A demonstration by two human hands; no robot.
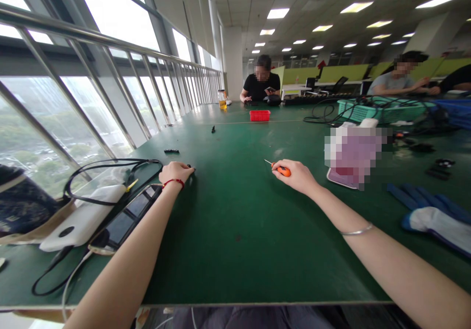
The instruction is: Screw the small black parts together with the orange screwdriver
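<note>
My right hand (297, 173) is closed around an orange-and-black screwdriver (284, 171), its thin metal shaft pointing left and slightly up above the green table (235, 211). On the left, my left hand (175, 173) has its fingers pinched on a small black part (191, 167) that is mostly hidden by the fingers. Just beyond that hand lies a short black strip (171, 151). Farther off stands another small black piece (213, 129). A phone (127, 216) with a dark screen rests beside my left forearm.
Left of me are a white power bank (86, 216) and looped black cable (110, 162) near a metal railing (128, 49). A red basket (259, 116) sits ahead. To the right are a teal basket (382, 110) with cables and blue-white gloves (437, 216). Two people sit beyond.
</note>
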